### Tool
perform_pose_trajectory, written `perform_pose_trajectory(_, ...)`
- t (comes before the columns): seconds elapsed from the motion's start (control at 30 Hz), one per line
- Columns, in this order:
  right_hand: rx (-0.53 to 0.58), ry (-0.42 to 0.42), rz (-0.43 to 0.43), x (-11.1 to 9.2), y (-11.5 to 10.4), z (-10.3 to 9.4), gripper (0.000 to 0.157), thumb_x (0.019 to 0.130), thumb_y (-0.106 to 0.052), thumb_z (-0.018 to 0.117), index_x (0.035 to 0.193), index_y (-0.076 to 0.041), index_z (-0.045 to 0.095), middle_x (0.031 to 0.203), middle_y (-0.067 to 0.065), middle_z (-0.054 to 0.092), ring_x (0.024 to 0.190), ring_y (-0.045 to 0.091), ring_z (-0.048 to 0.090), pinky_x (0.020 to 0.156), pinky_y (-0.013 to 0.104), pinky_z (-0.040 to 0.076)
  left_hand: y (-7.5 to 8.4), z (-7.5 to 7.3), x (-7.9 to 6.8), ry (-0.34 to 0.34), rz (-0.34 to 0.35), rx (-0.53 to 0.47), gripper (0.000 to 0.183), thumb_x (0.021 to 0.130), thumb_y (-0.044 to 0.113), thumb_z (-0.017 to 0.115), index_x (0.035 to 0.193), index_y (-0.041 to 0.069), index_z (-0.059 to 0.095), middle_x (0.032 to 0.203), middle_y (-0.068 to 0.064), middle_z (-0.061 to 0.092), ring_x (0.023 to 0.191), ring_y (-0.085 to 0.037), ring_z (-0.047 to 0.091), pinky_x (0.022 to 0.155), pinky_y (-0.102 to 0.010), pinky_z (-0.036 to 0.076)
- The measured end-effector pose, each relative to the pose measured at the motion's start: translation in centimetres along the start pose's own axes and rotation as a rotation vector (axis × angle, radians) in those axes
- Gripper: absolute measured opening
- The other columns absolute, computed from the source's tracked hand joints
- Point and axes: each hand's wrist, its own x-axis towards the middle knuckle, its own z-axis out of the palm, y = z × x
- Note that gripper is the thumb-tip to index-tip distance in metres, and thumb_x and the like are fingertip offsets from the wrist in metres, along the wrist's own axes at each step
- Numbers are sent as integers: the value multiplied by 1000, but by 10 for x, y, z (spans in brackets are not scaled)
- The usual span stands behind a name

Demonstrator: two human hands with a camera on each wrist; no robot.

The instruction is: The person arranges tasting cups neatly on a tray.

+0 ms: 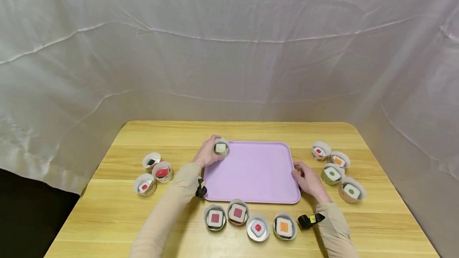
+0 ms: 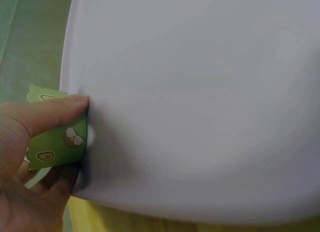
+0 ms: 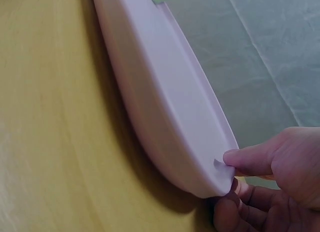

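A green paper cup (image 2: 60,144) printed with avocados is gripped by my left hand (image 1: 208,153), thumb on one side and fingers on the other. In the head view this cup holds a white piece with a dark band and sits at the far left corner of the lilac tray (image 1: 251,172). The cup's base meets the tray's surface in the left wrist view. My right hand (image 1: 307,179) pinches the tray's right rim, its thumb (image 3: 250,159) on top and the other fingers curled below. Nothing else lies on the tray.
Several sushi-like pieces in paper cups (image 1: 215,218) line the tray's near side. Another group of cups (image 1: 332,173) stands to the right, and three cups (image 1: 162,172) stand at the left. A pale curtain (image 1: 229,71) hangs behind the wooden table (image 1: 107,210).
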Motion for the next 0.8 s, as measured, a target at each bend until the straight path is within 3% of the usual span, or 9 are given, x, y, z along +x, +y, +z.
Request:
perform_pose_trajectory(0.6, 10, 12, 7, 1, 2, 2, 35, 101, -14, 54, 132, 3, 57, 82, 9, 57, 72, 18, 51, 65, 30, 42, 2, 1, -1, 2, -4, 25, 77, 77, 4, 83, 142, -2, 42, 137, -25, 58, 127, -40, 56, 111, -52, 47)
perform_pose_trajectory(0.8, 8, 15, 12, 1, 1, 2, 35, 100, -14, 54, 132, 3, 57, 83, 9, 58, 73, 18, 52, 66, 30, 42, 2, 0, -2, 6, -25, 11, 84, 78, 6, 83, 148, -2, 37, 144, -25, 52, 135, -41, 50, 115, -52, 43)
